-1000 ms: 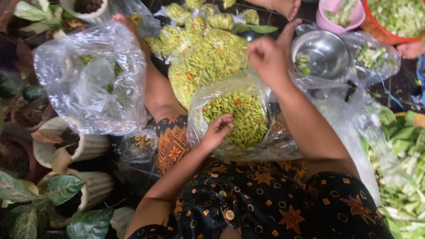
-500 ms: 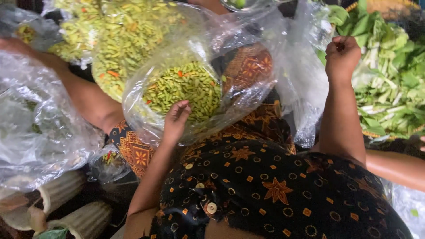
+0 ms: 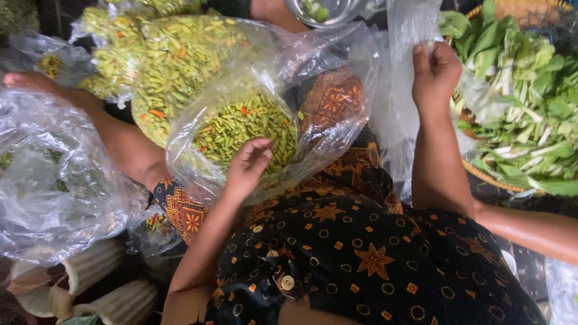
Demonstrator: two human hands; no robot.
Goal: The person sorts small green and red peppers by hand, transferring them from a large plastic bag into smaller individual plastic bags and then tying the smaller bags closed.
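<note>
Head view: clear plastic bag (image 3: pixel 337 129) of green chillies (image 3: pixel 244 129) at centre, soft, slippery, likely sagging. Left hand (image 3: pixel 247 165) rests loosely open on the chillies; right hand (image 3: pixel 435 75), two o'clock, pinches the bag's film edge, probably the best hold.

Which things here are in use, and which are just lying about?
In use: left hand in the bag of green chillies; right hand gripping a clear plastic sheet.

Lying about: leafy greens, metal bowl, bigger chilli bag.
</note>
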